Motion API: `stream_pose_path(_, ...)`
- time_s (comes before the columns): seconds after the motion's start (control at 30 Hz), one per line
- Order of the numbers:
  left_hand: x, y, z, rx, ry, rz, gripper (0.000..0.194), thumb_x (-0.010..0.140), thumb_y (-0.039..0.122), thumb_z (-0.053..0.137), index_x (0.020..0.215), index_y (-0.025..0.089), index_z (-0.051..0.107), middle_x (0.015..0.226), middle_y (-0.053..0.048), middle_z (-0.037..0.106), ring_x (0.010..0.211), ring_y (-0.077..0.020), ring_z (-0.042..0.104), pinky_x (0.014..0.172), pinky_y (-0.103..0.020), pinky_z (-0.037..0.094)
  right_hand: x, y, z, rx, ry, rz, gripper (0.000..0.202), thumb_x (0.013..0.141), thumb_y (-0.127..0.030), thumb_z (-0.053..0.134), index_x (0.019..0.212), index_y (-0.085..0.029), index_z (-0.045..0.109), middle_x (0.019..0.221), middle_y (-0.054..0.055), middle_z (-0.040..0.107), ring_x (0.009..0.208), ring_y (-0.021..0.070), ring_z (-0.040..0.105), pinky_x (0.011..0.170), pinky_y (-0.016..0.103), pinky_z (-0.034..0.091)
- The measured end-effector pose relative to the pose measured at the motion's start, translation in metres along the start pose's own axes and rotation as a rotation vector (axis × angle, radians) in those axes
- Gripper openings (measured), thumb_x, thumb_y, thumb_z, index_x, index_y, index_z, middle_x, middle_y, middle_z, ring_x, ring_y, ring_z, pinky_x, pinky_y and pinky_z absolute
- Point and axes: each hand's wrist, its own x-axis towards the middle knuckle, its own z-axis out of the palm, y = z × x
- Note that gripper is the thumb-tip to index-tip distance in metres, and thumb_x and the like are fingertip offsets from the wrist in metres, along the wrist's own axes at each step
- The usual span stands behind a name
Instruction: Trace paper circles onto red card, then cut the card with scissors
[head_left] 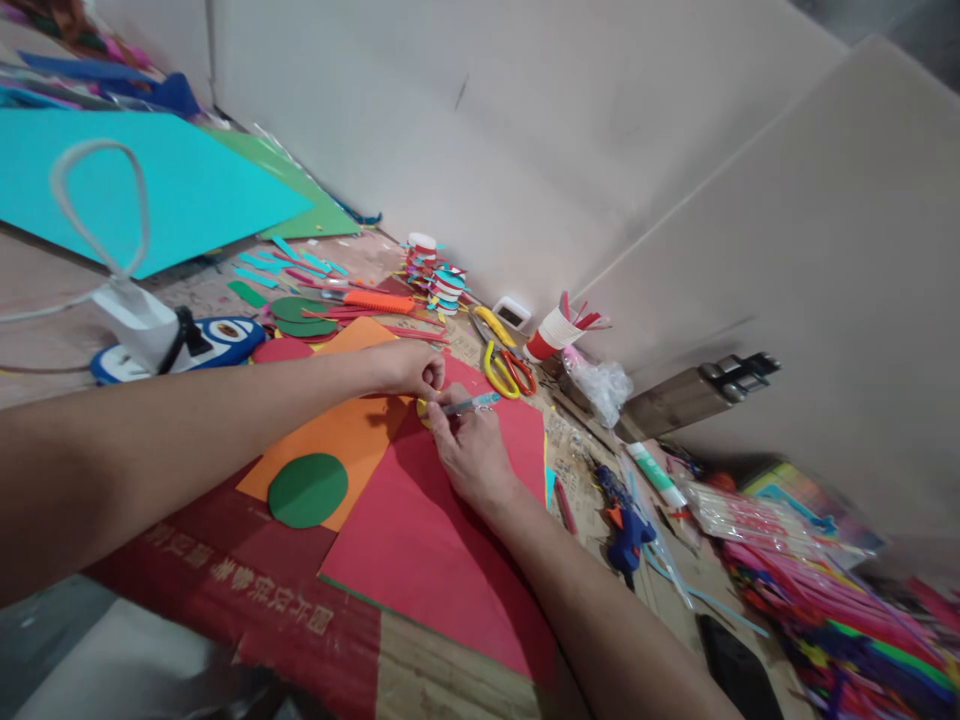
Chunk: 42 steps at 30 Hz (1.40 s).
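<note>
My right hand (472, 445) is closed around a slim pen (471, 404) with a pale blue end, its tip hidden behind my fingers. My left hand (414, 368) has its fingers curled and pinched at a small yellow piece (423, 411), mostly covered by both hands. Under them lies a red sheet of paper (442, 545), overlapping an orange sheet (300, 440). A dark green paper circle (308, 490) rests on the orange sheet, below my left forearm. More green circles (301, 312) and a red one (282, 350) lie beyond that forearm.
Yellow-handled scissors (498, 368) and an orange cutter (379, 301) lie past my hands. A paper cup (553, 333) of red sticks stands near the wall. At right are a blue glue gun (628, 535), a glue stick (655, 474) and pipe cleaners (862, 620). A charger (139, 320) sits left.
</note>
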Motion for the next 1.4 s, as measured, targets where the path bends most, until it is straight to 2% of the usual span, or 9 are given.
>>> stream_pose_path(0.2, 0.001, 0.0, -0.001, 0.017, -0.002, -0.013, 0.012, 0.066, 0.021, 0.068, 0.077, 0.018, 0.066, 0.068, 0.002, 0.066, 0.061, -0.0129, 0.057, 0.052, -0.022, 0.036, 0.001, 0.003, 0.0, 0.074, 0.018, 0.039, 0.024, 0.095, -0.036, 0.043, 0.082, -0.02, 0.057, 0.068, 0.002, 0.061, 0.06, 0.0152, 0.055, 0.059, 0.027, 0.04)
stream_pose_path(0.37, -0.009, 0.012, -0.005, 0.0, 0.003, -0.058, 0.015, 0.069, 0.029, 0.07, 0.08, 0.019, 0.068, 0.07, 0.002, 0.067, 0.063, -0.0128, 0.058, 0.054, -0.022, 0.036, -0.003, 0.006, -0.007, 0.196, 0.113, 0.081, 0.028, 0.097, -0.042, 0.043, 0.084, -0.021, 0.056, 0.07, 0.002, 0.062, 0.064, 0.0161, 0.059, 0.062, 0.028, 0.044)
stream_pose_path(0.57, -0.01, 0.008, -0.004, -0.024, -0.002, 0.0, 0.022, 0.07, 0.039, 0.07, 0.078, 0.018, 0.067, 0.07, 0.0, 0.067, 0.064, -0.0144, 0.058, 0.054, -0.023, 0.036, -0.015, 0.016, -0.006, 0.289, 0.137, 0.199, 0.028, 0.097, -0.045, 0.045, 0.088, -0.021, 0.057, 0.079, 0.005, 0.069, 0.073, 0.0183, 0.064, 0.066, 0.03, 0.049)
stream_pose_path(0.7, -0.009, 0.007, -0.007, 0.003, 0.05, 0.011, 0.02, 0.077, 0.037, 0.062, 0.072, 0.018, 0.064, 0.067, -0.001, 0.064, 0.062, -0.0144, 0.055, 0.054, -0.023, 0.034, -0.017, 0.019, -0.003, 0.369, 0.156, 0.236, 0.024, 0.095, -0.041, 0.046, 0.085, -0.021, 0.055, 0.079, 0.005, 0.07, 0.077, 0.0187, 0.068, 0.068, 0.03, 0.052)
stream_pose_path(0.87, -0.023, 0.02, -0.02, -0.095, 0.12, -0.102, 0.024, 0.087, 0.034, 0.051, 0.074, 0.017, 0.062, 0.068, -0.001, 0.063, 0.053, -0.0111, 0.05, 0.051, -0.022, 0.033, -0.016, 0.018, -0.002, 0.387, 0.163, 0.242, 0.023, 0.094, -0.039, 0.046, 0.085, -0.02, 0.055, 0.08, 0.007, 0.072, 0.079, 0.019, 0.07, 0.068, 0.03, 0.052)
stream_pose_path(1.0, -0.028, 0.02, -0.022, -0.065, 0.101, -0.115, 0.024, 0.084, 0.037, 0.056, 0.073, 0.018, 0.065, 0.066, -0.001, 0.063, 0.051, -0.0106, 0.05, 0.05, -0.021, 0.034, -0.016, 0.021, 0.0, 0.399, 0.174, 0.243, 0.025, 0.094, -0.041, 0.047, 0.085, -0.02, 0.056, 0.079, 0.006, 0.072, 0.077, 0.0189, 0.07, 0.068, 0.03, 0.053)
stream_pose_path(1.13, -0.021, 0.021, -0.014, 0.085, 0.079, -0.055, 0.018, 0.077, 0.034, 0.063, 0.081, 0.019, 0.071, 0.074, -0.003, 0.069, 0.061, -0.0144, 0.058, 0.054, -0.022, 0.035, -0.016, 0.025, 0.002, 0.44, 0.188, 0.243, 0.026, 0.094, -0.044, 0.048, 0.086, -0.02, 0.056, 0.077, 0.005, 0.071, 0.076, 0.0185, 0.07, 0.068, 0.029, 0.053)
stream_pose_path(1.27, -0.014, 0.03, -0.007, 0.162, 0.072, -0.12, 0.023, 0.067, 0.032, 0.073, 0.084, 0.018, 0.071, 0.073, -0.003, 0.07, 0.064, -0.0159, 0.059, 0.052, -0.023, 0.034, -0.016, 0.025, 0.002, 0.475, 0.195, 0.243, 0.026, 0.093, -0.043, 0.049, 0.084, -0.02, 0.057, 0.075, 0.005, 0.07, 0.075, 0.0184, 0.069, 0.07, 0.03, 0.053)
stream_pose_path(1.4, -0.014, 0.033, -0.009, 0.037, 0.029, -0.188, 0.016, 0.064, 0.026, 0.074, 0.077, 0.019, 0.068, 0.067, 0.001, 0.067, 0.06, -0.0137, 0.057, 0.052, -0.022, 0.034, -0.018, 0.022, 0.0, 0.543, 0.267, 0.227, 0.024, 0.092, -0.042, 0.051, 0.084, -0.02, 0.056, 0.072, 0.003, 0.069, 0.07, 0.0176, 0.068, 0.069, 0.03, 0.053)
